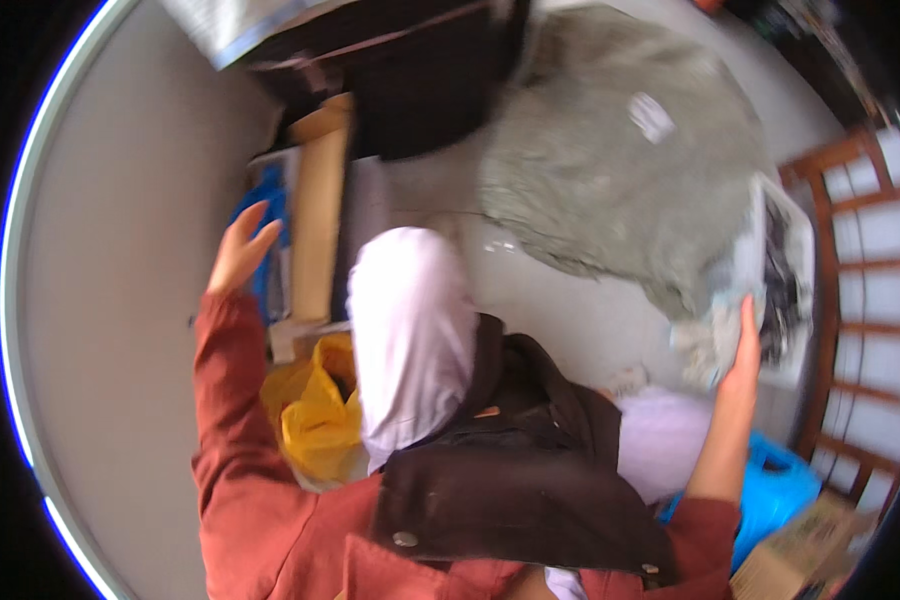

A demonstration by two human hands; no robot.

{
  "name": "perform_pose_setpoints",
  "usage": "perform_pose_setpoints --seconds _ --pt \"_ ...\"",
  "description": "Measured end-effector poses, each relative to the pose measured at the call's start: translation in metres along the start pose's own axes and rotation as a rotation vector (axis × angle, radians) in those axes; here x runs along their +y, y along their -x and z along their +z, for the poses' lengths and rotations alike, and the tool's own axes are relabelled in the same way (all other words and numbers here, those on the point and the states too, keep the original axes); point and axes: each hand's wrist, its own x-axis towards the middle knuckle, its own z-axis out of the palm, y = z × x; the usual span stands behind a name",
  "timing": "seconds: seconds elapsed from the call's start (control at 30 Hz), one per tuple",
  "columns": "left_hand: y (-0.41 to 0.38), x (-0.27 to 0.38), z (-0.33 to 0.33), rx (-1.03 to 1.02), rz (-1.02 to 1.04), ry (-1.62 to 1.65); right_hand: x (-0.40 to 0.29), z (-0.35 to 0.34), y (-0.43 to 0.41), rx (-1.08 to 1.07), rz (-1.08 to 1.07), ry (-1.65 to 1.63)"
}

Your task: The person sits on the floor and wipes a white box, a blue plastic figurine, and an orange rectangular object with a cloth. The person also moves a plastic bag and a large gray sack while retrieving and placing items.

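Note:
My left hand (pixel 244 251) is raised at the left, its thumb and fingers apart with nothing between them. Just past it are a blue object (pixel 274 214), too blurred to name, and a long open cardboard box (pixel 321 217). At the right, my right hand (pixel 744 349) holds a bundle of pale fabric work gloves (pixel 712 341); the thumb shows upright and the gloves hide the other fingers. Close beyond that hand stands a white bin (pixel 757 217) with dark items (pixel 780 285) inside.
A grey-green sheet (pixel 615 157) spreads over the pale floor (pixel 562 300), a white patch on it. A yellow plastic bag (pixel 322 427) lies by my knee. At right are a blue plastic container (pixel 776 487), a cardboard carton (pixel 795 547) and a brown lattice frame (pixel 825 300). A wall (pixel 135 300) rises at left.

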Motion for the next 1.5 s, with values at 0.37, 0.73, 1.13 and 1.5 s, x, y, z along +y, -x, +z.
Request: perform_pose_setpoints --seconds 0.37,0.73,1.13,1.5 --pt "-0.069 0.296 0.175 -0.713 0.575 -0.241 -0.044 -0.104 -0.051 -0.06 -0.322 -0.531" --pt "-0.032 0.169 0.499 -0.31 0.965 -0.626 -0.058 -0.049 0.018 0.588 -0.535 -0.28" --pt "-0.218 0.353 0.345 -0.051 0.468 0.3 -0.046 -0.044 0.012 0.625 -0.616 -0.049" --pt "-0.159 0.188 0.48 -0.523 0.681 -0.237 -0.032 -0.022 0.013 0.565 -0.681 0.309"
